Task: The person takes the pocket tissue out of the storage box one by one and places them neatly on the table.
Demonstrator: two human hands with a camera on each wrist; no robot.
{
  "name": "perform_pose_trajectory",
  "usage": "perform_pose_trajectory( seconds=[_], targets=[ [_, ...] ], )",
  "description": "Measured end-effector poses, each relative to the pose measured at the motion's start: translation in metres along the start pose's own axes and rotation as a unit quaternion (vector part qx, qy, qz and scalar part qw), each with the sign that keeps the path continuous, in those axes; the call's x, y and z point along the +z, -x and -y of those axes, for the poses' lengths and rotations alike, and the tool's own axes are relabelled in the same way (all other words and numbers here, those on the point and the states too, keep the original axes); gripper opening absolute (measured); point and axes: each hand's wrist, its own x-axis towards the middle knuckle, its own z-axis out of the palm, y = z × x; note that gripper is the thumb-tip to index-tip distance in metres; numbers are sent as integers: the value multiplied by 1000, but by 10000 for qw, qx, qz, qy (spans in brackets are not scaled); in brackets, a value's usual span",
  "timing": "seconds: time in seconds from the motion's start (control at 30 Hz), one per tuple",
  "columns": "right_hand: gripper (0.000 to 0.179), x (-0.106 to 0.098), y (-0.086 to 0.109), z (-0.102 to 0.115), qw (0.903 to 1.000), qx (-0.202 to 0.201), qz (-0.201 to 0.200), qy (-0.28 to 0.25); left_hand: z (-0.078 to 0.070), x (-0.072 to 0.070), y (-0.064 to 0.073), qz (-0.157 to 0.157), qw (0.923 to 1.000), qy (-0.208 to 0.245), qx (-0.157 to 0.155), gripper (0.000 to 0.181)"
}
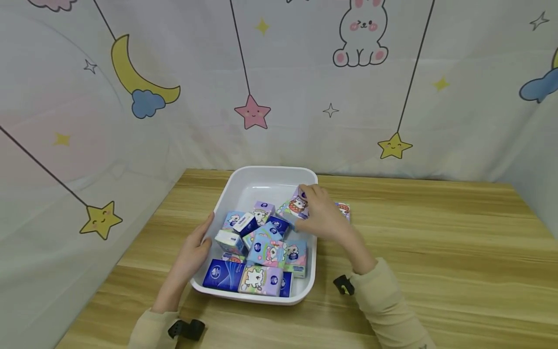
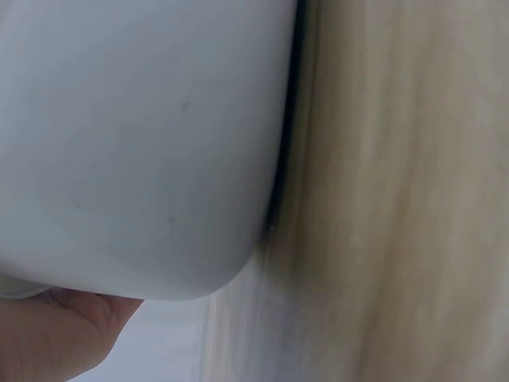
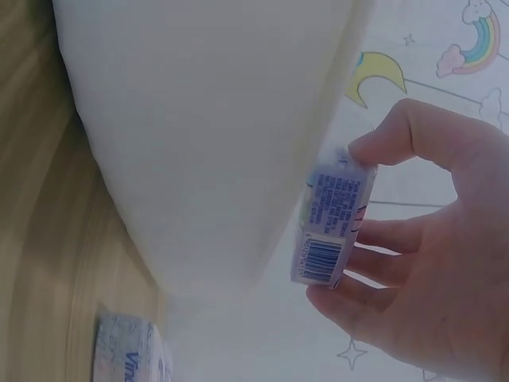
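Dial centred on the white tub (image 1: 272, 177), 12 pointing away from the person. Nearest: beige sleeves (image 1: 380, 286), black straps (image 1: 187, 330) at the wrists. Tub on wood table (image 1: 436, 242). Tissue packs inside: dark blue pack (image 1: 223, 275) at 7, purple dog-print pack (image 1: 260, 280) at 6, touching; light blue pack (image 1: 268, 250) on the heap, mid-tub. Left hand (image 1: 196, 245) grips the rim at 9, thumb inside. Right hand (image 1: 323, 214) at 2, pinching a purple pack (image 1: 298, 205) between thumb and fingers, near the rim at 1 to 2; rim contact unclear. Loose pack (image 1: 344, 209) on the table at 2, outside tub, partly hidden by right hand. Behind: printed curtain (image 1: 301, 82).
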Motion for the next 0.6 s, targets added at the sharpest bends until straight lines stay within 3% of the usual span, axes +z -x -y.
perform_pose_trajectory(
  seconds=[0.6],
  targets=[
    [86, -18, 6, -44, 9982, -486, 211, -276, 0, 0, 0, 19, 9999, -80, -112, 59]
  ],
)
